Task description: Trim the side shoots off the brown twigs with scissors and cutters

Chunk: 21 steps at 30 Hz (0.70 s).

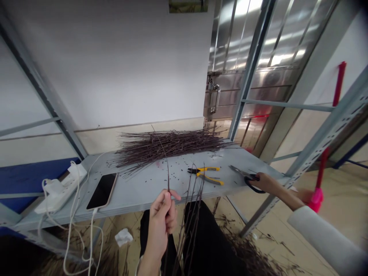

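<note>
My left hand is closed in a pinch on a thin dark twig that stands up in front of the grey metal shelf. More loose twigs lean up from my lap beside it. At the shelf's right end my right hand grips black-handled scissors, whose blades point left along the surface. A big pile of dark twigs lies across the back of the shelf.
Yellow-handled pliers lie on the shelf between my hands. A phone on a white cable and a white power strip sit at the left. Twig scraps litter the floor. A red pole stands at the right.
</note>
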{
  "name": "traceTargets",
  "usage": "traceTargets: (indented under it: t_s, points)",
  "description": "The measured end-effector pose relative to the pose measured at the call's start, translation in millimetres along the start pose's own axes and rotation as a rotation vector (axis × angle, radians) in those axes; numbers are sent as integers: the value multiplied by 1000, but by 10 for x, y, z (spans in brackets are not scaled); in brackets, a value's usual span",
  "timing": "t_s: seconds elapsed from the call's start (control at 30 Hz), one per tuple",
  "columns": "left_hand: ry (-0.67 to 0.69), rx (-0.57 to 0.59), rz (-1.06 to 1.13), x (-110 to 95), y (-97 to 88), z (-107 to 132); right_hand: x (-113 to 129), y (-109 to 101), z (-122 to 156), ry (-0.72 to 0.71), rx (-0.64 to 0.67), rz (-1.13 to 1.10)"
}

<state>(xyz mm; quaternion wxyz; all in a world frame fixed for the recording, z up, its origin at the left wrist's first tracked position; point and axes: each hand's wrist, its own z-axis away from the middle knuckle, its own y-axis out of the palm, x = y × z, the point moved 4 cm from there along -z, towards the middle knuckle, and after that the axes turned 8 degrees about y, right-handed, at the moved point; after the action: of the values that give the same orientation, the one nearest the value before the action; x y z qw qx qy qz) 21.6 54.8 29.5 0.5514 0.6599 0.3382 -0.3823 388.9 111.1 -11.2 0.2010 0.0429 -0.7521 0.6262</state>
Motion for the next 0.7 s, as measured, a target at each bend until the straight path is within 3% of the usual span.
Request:
traceTargets:
  t_s: [0.2,0.33,0.53,0.7]
  points:
    - [-6,-10,19,-3,36,8,-119,201,-288,67,-50,68]
    - [-18,-11,14,-10,43,17,57,363,-395,-30,-74,87]
    - [-9,-17,15,-20,25,33,577,663,-352,-371,155,36]
    - [-14,-1,35,-10,41,58,761,767,-475,-429,320,77]
